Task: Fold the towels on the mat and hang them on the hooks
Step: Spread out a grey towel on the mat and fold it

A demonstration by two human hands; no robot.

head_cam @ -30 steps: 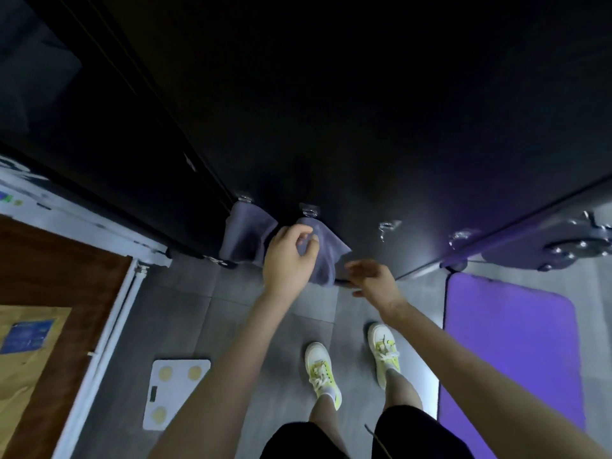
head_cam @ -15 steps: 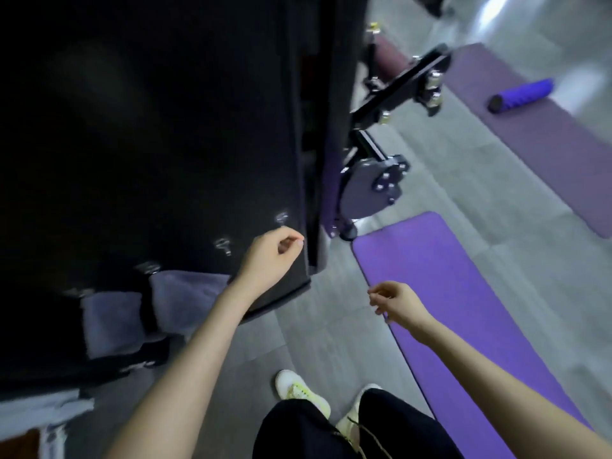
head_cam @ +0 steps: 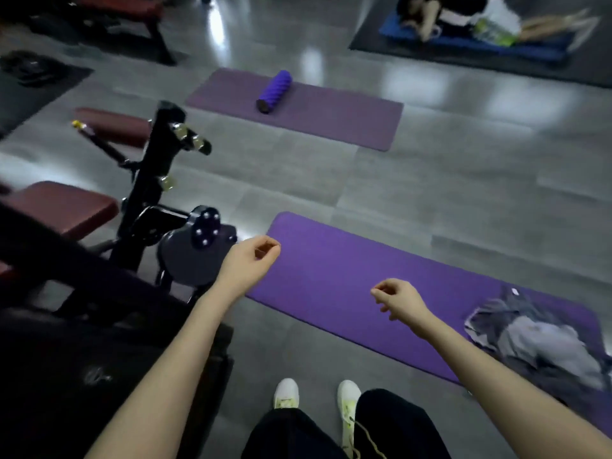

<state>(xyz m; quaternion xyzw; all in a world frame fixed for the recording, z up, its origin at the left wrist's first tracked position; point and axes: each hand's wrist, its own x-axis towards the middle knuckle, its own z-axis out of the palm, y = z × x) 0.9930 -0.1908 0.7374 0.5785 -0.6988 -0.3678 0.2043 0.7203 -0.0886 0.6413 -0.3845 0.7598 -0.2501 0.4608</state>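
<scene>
1. Several grey towels [head_cam: 536,339] lie in a crumpled, unfolded heap at four o'clock, on the near right end of the purple mat [head_cam: 347,276]. A small white tag [head_cam: 514,291] shows at the heap's far edge, too small to read.
2. The mat runs across the grey floor [head_cam: 430,180] from the centre out toward four o'clock.
3. The right hand [head_cam: 400,299] hangs over the mat just right of centre, apart from the towels, its fingers loosely curled with nothing in them.
4. The left hand [head_cam: 248,263] hangs over the mat's left end, fingers curled loosely toward the thumb, holding nothing.
5. White shoes [head_cam: 286,392] with yellow-green trim stand at six o'clock, on the floor near the mat's near edge.
6. A black exercise machine [head_cam: 172,193] with maroon pads [head_cam: 59,207] stands at nine o'clock. The dark panel [head_cam: 66,359] at eight o'clock bears a faint pale mark, too blurred to read.
7. At twelve o'clock a second purple mat [head_cam: 331,117] carries a ridged purple foam roller [head_cam: 274,91]. At one o'clock a person [head_cam: 463,21] lies on a blue mat [head_cam: 530,48].
</scene>
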